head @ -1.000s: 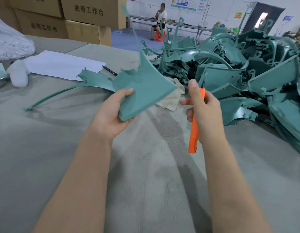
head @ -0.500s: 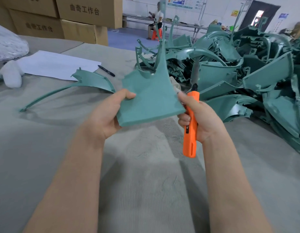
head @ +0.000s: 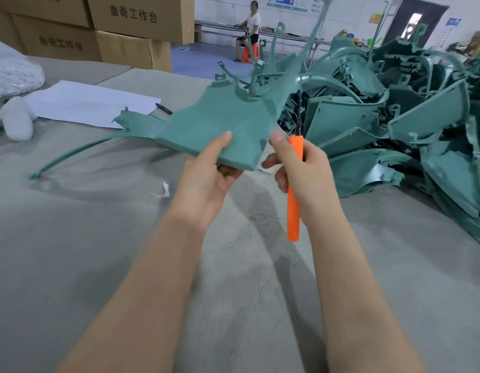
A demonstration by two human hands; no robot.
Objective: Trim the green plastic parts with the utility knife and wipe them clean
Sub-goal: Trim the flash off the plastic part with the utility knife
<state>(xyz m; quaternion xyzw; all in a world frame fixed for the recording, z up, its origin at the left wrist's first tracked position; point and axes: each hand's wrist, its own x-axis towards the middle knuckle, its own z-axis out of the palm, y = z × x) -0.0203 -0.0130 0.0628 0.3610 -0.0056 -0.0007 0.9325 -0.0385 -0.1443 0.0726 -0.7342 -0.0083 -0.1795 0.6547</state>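
1. Your left hand (head: 206,181) grips the green plastic part (head: 220,127) at its near edge. The thumb lies flat on top and the fingers (head: 230,173) curl underneath, pinching it between them.
2. You hold the part in the air above the worktop (head: 99,251). Its broad face is up, and a thin arm rises away to the upper right.
3. Your right hand (head: 303,176) is closed round the orange utility knife (head: 293,211). Its fingers (head: 282,181) wrap the handle, and the thumb stretches upward, its tip just beside the part's near right corner.
4. The knife stands almost upright. The handle's lower end hangs below your hand, and the dark blade end points up past the part's right edge. You cannot tell whether the blade touches the part.
5. A second green part (head: 99,142) lies flat on the worktop, behind and left of the held one.
6. The pile of green parts (head: 381,117) covers the right of the worktop.
7. A white sheet (head: 93,103) with a pen (head: 163,109) at its edge lies at the far left, in front of the cardboard boxes (head: 126,30).
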